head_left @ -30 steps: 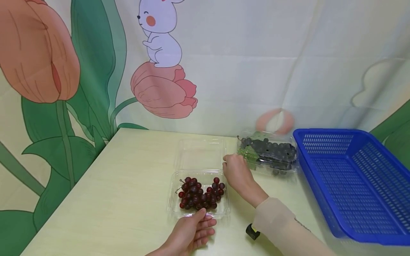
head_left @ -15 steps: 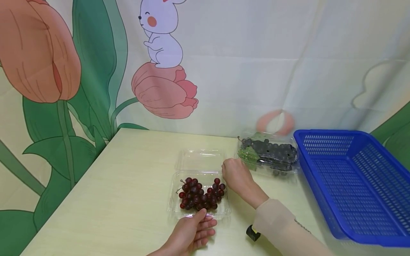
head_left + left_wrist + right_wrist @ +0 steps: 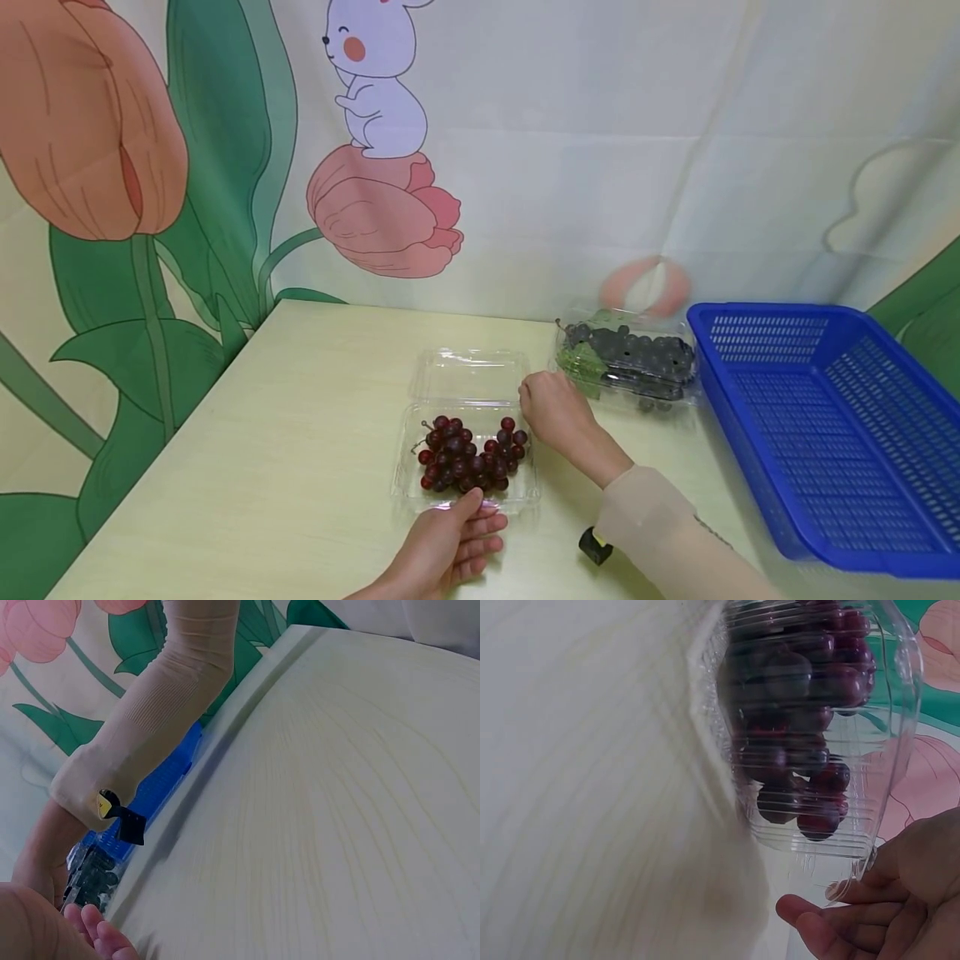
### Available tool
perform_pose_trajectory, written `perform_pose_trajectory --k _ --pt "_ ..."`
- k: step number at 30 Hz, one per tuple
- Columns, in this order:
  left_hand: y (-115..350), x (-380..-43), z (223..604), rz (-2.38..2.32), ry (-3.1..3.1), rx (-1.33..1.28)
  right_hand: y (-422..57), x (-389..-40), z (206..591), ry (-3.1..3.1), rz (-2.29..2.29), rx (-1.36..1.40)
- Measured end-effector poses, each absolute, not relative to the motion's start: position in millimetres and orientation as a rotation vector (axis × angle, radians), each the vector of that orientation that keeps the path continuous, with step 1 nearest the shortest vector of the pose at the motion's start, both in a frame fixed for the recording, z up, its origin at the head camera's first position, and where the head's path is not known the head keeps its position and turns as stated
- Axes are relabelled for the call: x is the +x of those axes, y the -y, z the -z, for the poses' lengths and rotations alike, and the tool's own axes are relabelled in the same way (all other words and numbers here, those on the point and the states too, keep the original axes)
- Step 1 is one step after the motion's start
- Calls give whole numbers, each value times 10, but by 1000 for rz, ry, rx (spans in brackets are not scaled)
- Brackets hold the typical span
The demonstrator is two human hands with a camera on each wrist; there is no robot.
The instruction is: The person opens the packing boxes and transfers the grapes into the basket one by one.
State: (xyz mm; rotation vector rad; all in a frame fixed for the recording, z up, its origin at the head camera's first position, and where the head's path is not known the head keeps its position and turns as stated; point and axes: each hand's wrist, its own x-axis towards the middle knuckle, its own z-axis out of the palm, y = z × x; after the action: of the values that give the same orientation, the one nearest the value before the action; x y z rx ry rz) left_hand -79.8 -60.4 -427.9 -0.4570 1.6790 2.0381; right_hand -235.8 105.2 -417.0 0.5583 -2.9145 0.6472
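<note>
A clear plastic clamshell container [image 3: 405, 492] holds a bunch of dark red grapes [image 3: 453, 454]. Its transparent lid [image 3: 472, 375] stands open on the far side. My left hand [image 3: 442, 542] is at the front rim, thumb over the edge and fingers below it, pinching the rim. At the lid's right side, near the hinge, my right hand [image 3: 555, 412] pinches the lid edge. The right wrist view shows the thumb and fingers of the right hand [image 3: 900, 900] at the plastic corner, beside the ribbed container wall [image 3: 855, 750].
A closed clear box of black grapes [image 3: 637, 354] with a green leaf [image 3: 581, 362] sits behind the right hand. Right of it stands a blue plastic basket [image 3: 757, 492]. A small black object [image 3: 594, 546] is by the right sleeve [image 3: 652, 517]. A printed curtain [image 3: 562, 167] hangs behind the table.
The lid's far edge has come nearer to the container since one second ago, and the right hand has shifted slightly with it. The left hand and the red grapes stay in place.
</note>
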Motion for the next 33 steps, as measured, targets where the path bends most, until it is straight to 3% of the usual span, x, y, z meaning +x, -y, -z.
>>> perform_pose_trajectory --k 13,33 --pt "580 -796 4303 -2069 -1672 -458 -1074 -2348 4177 2897 -700 543" --pt "587 -787 4283 -2066 -1679 -477 -1094 -2058 3931 2891 -758 448"
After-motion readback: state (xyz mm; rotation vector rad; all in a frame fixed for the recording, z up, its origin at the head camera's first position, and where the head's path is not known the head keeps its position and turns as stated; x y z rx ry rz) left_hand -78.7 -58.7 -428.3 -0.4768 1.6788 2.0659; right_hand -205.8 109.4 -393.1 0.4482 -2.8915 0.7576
